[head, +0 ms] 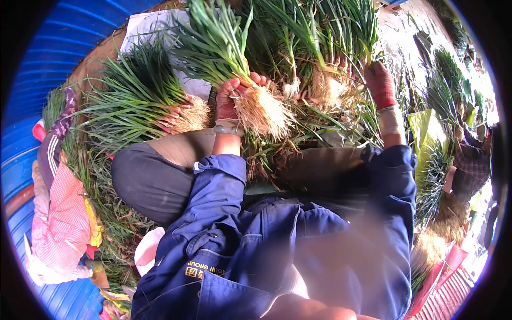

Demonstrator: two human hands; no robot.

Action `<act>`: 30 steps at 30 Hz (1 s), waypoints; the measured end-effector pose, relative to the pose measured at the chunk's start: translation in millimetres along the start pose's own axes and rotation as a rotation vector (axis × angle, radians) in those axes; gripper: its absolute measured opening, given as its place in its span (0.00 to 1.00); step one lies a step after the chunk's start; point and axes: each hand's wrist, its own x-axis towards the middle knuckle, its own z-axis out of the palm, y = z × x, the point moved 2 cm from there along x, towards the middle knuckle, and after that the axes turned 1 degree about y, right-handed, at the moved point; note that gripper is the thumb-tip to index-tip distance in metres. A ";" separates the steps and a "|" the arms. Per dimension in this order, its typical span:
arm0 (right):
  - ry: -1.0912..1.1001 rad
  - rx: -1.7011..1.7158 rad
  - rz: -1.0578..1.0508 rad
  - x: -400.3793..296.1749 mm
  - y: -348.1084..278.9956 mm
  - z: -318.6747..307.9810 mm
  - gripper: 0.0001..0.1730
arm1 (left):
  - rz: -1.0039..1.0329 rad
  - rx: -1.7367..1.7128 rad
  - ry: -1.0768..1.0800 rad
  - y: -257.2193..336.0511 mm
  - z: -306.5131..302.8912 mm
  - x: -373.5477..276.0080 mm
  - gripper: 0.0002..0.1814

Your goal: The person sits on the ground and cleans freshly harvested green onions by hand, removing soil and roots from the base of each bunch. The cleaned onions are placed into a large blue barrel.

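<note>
My left hand (234, 96), in a red glove with bare fingertips, grips a bunch of green onions (256, 100) near its roots; the leaves point up and away, the pale roots hang towards my lap. My right hand (379, 82), in a similar red glove, is at the right edge of a standing row of green onions (332, 68); its fingers are bent, and whether it holds a leaf or stalk I cannot tell. A separate pile of green onions (160, 104) lies left of my left hand, roots facing right.
Loose leaves and trimmings (332, 124) cover the ground before my crossed legs. A yellow-green sack (428, 140) and more onion bundles (432, 188) are at the right. Another person (472, 164) is at the far right. Pink checked cloth (66, 216) and blue corrugated sheeting (60, 48) show at left.
</note>
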 end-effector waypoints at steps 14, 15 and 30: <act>0.091 -0.194 0.208 -14.8 86.8 -1.4 0.21 | -0.277 -0.018 0.296 -33.0 -55.6 -17.6 0.22; 0.025 -0.282 0.251 -14.0 89.0 -1.1 0.23 | -0.275 -0.071 0.319 -28.0 -63.0 -24.0 0.22; -0.320 0.435 0.259 -64.9 -91.4 43.4 0.17 | -0.333 0.070 0.094 -56.4 24.6 -2.3 0.36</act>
